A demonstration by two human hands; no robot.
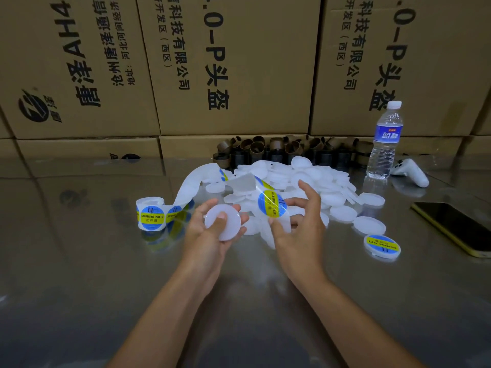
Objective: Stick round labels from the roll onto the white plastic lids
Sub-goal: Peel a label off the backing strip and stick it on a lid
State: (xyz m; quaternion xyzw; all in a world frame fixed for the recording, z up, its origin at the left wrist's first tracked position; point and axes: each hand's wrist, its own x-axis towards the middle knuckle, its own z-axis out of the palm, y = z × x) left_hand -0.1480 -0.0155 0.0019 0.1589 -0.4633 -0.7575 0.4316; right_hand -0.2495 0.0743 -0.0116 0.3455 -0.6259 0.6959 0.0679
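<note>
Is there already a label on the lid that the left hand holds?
No, the lid in the left hand shows a plain white face, without any label.

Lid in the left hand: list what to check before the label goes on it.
1. Lid gripped by the left hand: ok.
2. Lid face bare, no label on it: ok.
3. Left thumb clear of the lid face: not ok, it rests on the face.
4. Label held by the right hand: ok.
5. Label fully free of the backing strip: cannot tell.
6. Label lined up over the lid: not ok, it sits off to the lid's right.
</note>
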